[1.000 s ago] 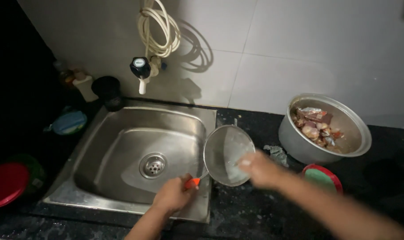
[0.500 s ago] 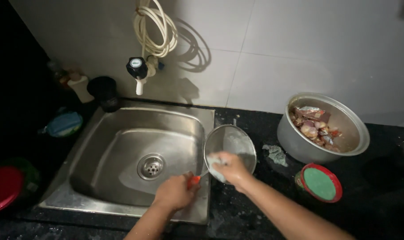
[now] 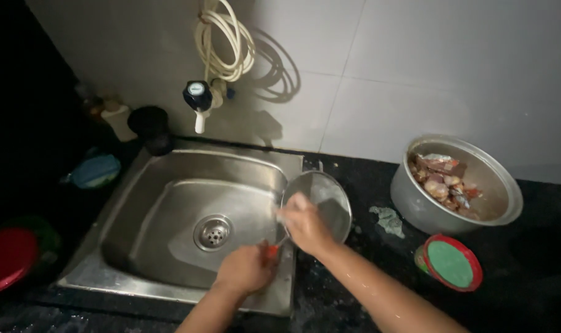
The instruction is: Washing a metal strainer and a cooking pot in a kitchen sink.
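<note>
**Hands work a mesh strainer at the sink's edge**

Left hand (image 3: 246, 268) was curled tight around the orange handle (image 3: 272, 250) of a round wire-mesh strainer (image 3: 320, 200), fingers wrapped together on the grip, with the bare forearm rising from the bottom edge of the head view. Right hand (image 3: 305, 225) lay against the strainer's fine grey mesh, fingers bent and pressed together on the near-left part of the bowl; whether something was pinched between them and the mesh could not be told. Its forearm looked wet and glossy, slanting down to the lower right.

The strainer was tilted, its thin metal rim straddling the right rim of the sink (image 3: 169, 203), partly over the basin and partly over the black speckled counter (image 3: 354, 290). The sink was brushed stainless steel, rectangular with rounded corners and a round perforated drain (image 3: 213, 232). Above it a dark-capped tap (image 3: 198, 102) jutted from the pale tiled wall (image 3: 416, 68), with a cream hose (image 3: 228, 43) coiled over it.

On the counter to the right stood a dull aluminium pot (image 3: 459, 185) holding reddish-brown chunks. Just in front of it lay a round green lid with a red rim (image 3: 452, 264), and a crumpled greenish scrap (image 3: 388, 220) rested between pot and strainer. A red disc (image 3: 6, 259) sat in shadow at far left.
</note>
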